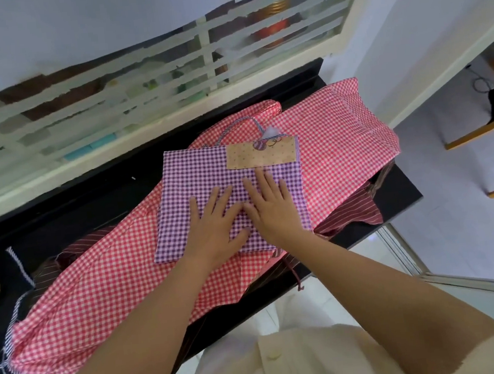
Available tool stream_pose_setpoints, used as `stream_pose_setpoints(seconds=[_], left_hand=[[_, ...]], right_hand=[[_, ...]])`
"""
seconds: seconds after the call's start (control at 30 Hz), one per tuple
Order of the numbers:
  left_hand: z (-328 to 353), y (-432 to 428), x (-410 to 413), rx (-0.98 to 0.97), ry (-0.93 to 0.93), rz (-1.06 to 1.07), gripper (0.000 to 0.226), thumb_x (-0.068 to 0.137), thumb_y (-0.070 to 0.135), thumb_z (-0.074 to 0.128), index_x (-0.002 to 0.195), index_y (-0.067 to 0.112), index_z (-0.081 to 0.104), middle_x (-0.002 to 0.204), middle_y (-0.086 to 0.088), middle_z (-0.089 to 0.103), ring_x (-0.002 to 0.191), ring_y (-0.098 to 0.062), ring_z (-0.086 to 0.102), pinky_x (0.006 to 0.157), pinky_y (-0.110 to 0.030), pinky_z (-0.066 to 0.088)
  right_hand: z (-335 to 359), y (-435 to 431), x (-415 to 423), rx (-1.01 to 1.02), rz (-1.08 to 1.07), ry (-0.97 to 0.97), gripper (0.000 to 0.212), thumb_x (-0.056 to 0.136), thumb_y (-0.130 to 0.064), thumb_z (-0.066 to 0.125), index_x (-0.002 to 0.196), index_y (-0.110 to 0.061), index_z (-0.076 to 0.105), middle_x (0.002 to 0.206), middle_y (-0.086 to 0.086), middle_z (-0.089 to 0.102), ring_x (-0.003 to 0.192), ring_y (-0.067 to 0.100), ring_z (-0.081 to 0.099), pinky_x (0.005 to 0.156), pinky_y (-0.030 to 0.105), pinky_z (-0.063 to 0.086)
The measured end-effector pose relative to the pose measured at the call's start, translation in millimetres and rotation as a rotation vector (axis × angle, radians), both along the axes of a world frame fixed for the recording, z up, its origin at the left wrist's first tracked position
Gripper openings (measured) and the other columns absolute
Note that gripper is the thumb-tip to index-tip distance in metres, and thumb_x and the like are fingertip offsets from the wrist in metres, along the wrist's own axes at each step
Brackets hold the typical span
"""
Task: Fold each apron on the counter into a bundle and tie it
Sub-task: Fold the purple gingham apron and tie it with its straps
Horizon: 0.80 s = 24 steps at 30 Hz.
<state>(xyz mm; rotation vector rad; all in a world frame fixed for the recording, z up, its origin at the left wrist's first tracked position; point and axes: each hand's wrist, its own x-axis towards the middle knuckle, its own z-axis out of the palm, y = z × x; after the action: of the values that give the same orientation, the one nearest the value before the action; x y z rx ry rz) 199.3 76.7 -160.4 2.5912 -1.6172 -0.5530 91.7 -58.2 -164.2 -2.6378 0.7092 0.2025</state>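
So, left hand [213, 226] and right hand [272, 208] press flat, fingers [194, 210] straight, gripping nothing, on the lower half of the folded purple-checked cloth apron [196, 173] mid-frame; a navy striped strap [228, 129] lies past the fingertips, toward frame top.

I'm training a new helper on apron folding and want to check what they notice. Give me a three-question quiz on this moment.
1. True or false: the purple apron lies on top of the red apron.
2. The left hand and right hand are: A. pressed flat on the purple apron; B. curled into fists; C. lifted off the cloth.
3. Fill in: the beige pocket sits at the purple apron's far ____ corner.

Key: 1 true; 2 A; 3 right.
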Motion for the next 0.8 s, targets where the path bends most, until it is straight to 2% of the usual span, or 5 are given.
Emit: stream_pose_setpoints(seconds=[0.1,0.23,0.33,0.67,0.8], left_hand=[[-13,13,8,0.031,-0.021,0.071,0.087,0.084,0.076,0.006,0.155,0.028,0.019,0.164,0.0,0.004,0.151,-0.021,-0.004,0.116,-0.058,-0.013],[-13,-7,18,-0.043,-0.029,0.088,0.075,0.092,0.069,-0.001,0.155,0.029,0.012,0.164,-0.002,0.002,0.151,-0.024,-0.005,0.116,-0.061,-0.009],[-22,-21,26,0.012,-0.046,0.138,0.068,0.094,0.062,-0.003,0.155,0.034,-0.001,0.164,0.0,-0.009,0.15,-0.024,-0.013,0.115,-0.062,-0.013],[-42,19,49,-0.018,-0.1,0.392,0.063,0.1,0.053,0.01,0.157,0.026,0.008,0.164,-0.005,-0.002,0.151,-0.024,-0.008,0.119,-0.054,-0.007],[-22,0,25,-0.155,-0.05,0.234,0.06,0.102,0.043,0.015,0.155,0.017,0.019,0.163,-0.007,0.01,0.151,-0.026,0.005,0.121,-0.051,0.002]], right_hand=[[-21,-10,-13,0.029,-0.118,0.114,0.066,0.095,-0.056,-0.006,0.153,-0.027,-0.013,0.161,-0.001,-0.021,0.146,0.016,-0.026,0.121,0.049,-0.004],[-14,-18,17,-0.115,-0.004,-0.034,0.063,0.101,-0.051,0.006,0.157,-0.024,-0.002,0.163,0.003,-0.014,0.149,0.019,-0.019,0.122,0.045,-0.009],[-26,-22,31,-0.086,0.034,0.011,0.061,0.102,-0.052,0.006,0.157,-0.026,0.001,0.164,0.001,-0.013,0.149,0.018,-0.02,0.122,0.046,-0.007],[-39,-47,4,-0.098,-0.25,0.063,0.063,0.103,-0.047,0.011,0.156,-0.02,-0.011,0.163,0.002,-0.016,0.148,0.013,-0.022,0.121,0.044,-0.011],[-18,-21,18,-0.062,-0.035,-0.051,0.061,0.103,-0.047,0.009,0.157,-0.019,-0.002,0.163,0.002,-0.012,0.15,0.016,-0.015,0.121,0.045,-0.011]])
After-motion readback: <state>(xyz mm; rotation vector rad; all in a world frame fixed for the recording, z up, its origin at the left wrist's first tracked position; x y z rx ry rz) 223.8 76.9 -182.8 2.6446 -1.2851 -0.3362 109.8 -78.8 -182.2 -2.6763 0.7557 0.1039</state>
